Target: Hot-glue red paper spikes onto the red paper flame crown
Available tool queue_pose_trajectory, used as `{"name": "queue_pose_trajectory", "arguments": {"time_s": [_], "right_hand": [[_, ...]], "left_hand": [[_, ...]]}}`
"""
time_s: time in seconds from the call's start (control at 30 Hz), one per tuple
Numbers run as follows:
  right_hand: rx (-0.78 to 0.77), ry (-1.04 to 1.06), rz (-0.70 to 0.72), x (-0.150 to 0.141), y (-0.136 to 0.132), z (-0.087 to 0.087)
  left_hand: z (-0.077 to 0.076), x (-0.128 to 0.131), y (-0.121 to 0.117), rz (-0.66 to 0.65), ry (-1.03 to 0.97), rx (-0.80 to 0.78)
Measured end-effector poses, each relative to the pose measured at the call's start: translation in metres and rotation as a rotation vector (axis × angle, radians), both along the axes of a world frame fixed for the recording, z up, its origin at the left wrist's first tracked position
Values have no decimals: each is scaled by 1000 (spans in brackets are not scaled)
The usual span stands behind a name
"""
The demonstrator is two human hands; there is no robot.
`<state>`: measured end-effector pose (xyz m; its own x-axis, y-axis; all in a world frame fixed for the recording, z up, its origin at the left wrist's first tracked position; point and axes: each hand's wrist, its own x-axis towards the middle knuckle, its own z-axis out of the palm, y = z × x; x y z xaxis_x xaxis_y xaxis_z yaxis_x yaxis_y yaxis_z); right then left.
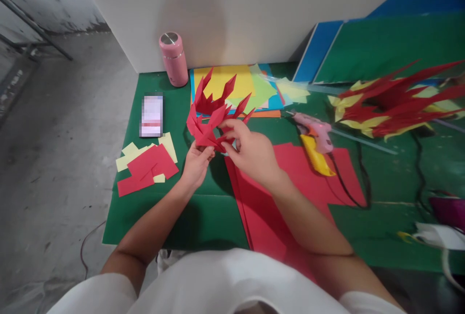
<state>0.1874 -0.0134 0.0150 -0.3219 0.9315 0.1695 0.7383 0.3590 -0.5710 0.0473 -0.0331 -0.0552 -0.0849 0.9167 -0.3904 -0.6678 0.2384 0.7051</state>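
Both hands hold a ring of folded red paper (206, 132) with pointed spikes standing up from it, raised a little above the green tabletop. My left hand (196, 164) grips its lower near edge, thumb in front. On the near right side, my right hand (250, 151) pinches the ring with thumb and fingers; the exact spot is partly hidden. Large red paper sheets (269, 207) lie beneath my right forearm. Small red cut pieces (147, 168) and pale yellow pieces (169, 148) lie left of my left hand.
A pink glue gun (314, 130) with a black cord and a yellow-handled tool (316, 156) are at right. A finished-looking red and yellow paper piece (385, 105) stands farther right. A pink flask (174, 59), a phone (151, 115) and coloured paper sheets (232, 84) are at the back.
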Motion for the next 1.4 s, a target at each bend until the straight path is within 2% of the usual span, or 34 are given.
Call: {"name": "queue_pose_trajectory", "arguments": {"time_s": [0.5, 0.73, 0.87, 1.0, 1.1, 1.23, 1.4], "right_hand": [[-20, 29, 29, 2, 1, 2], [30, -29, 54, 8, 3, 4], [40, -85, 26, 12, 7, 5], [21, -127, -11, 14, 10, 8], [22, -151, -27, 16, 11, 12], [26, -167, -29, 19, 11, 13], [25, -205, -13, 18, 11, 10]], "left_hand": [[-10, 2, 1, 9, 15, 77], [-8, -3, 2, -91, -18, 79], [-7, -7, 3, -156, -97, 72], [-7, -4, 3, -188, -62, 36], [-7, -3, 5, -151, -63, 56], [-7, -6, 11, -28, -162, 138], [-12, -12, 20, 92, -148, 62]]}}
